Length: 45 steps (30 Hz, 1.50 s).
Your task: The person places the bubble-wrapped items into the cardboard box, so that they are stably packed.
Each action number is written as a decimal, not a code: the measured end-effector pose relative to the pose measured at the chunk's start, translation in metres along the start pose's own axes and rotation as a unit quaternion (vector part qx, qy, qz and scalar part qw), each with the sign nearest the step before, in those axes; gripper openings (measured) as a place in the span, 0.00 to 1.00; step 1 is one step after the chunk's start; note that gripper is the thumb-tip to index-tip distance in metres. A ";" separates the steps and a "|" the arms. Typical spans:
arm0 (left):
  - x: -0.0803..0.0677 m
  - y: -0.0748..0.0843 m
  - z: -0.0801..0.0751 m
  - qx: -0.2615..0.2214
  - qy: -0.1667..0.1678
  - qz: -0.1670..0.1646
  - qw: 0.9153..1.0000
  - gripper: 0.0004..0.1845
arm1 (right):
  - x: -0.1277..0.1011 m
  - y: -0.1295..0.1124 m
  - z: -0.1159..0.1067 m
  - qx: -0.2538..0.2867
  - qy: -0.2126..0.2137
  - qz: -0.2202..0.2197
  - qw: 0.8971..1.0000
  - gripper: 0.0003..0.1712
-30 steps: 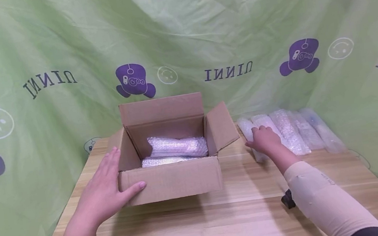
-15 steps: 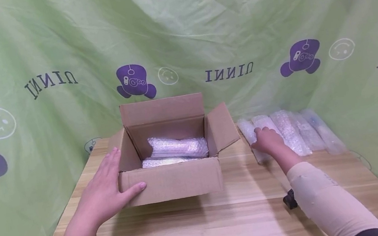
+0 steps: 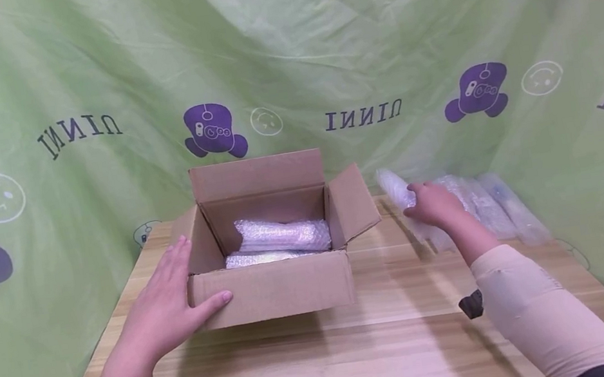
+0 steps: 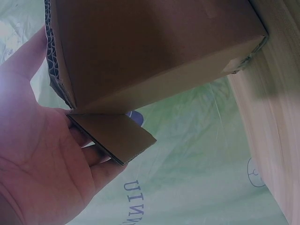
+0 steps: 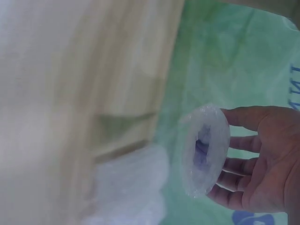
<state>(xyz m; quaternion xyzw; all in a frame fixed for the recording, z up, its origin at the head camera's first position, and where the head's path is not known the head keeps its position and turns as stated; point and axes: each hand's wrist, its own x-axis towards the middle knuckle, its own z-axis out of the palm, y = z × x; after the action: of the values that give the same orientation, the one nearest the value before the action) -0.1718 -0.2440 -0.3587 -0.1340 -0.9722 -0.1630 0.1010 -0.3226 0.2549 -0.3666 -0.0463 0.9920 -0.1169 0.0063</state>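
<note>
Left hand [image 3: 164,307]: flat against the near-left corner of the cardboard box [image 3: 273,294], fingers straight, thumb lying along the front wall; the left wrist view shows the palm against the corner edge with the left flap over the fingers. Box sits on the wooden tabletop [image 3: 328,360], all four flaps up or splayed out. Inside it: two bubble-wrapped rolls [image 3: 283,235], one lying on top of the other, long axis running left to right. Right of the box, right hand [image 3: 434,204] holds one bubble-wrapped roll [image 3: 395,186] lifted off the tabletop, its far end tilted up and toward the box's right flap; in the right wrist view the fingers curl loosely around it and the open end of the wrap faces the camera. Just right of that hand, a row of wrapped rolls [image 3: 501,211] lies side by side on the tabletop near the green backdrop [image 3: 314,37]. Both arms in light long sleeves.
</note>
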 end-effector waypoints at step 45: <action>0.000 0.000 0.001 0.002 0.006 0.003 1.000 0.61 | -0.023 -0.147 -0.131 0.044 0.038 -0.235 0.970 0.35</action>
<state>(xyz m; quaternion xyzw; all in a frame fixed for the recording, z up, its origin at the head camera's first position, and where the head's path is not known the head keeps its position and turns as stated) -0.1721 -0.2440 -0.3593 -0.1360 -0.9714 -0.1621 0.1080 -0.2900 0.1455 -0.2047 -0.2729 0.9469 -0.1598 -0.0572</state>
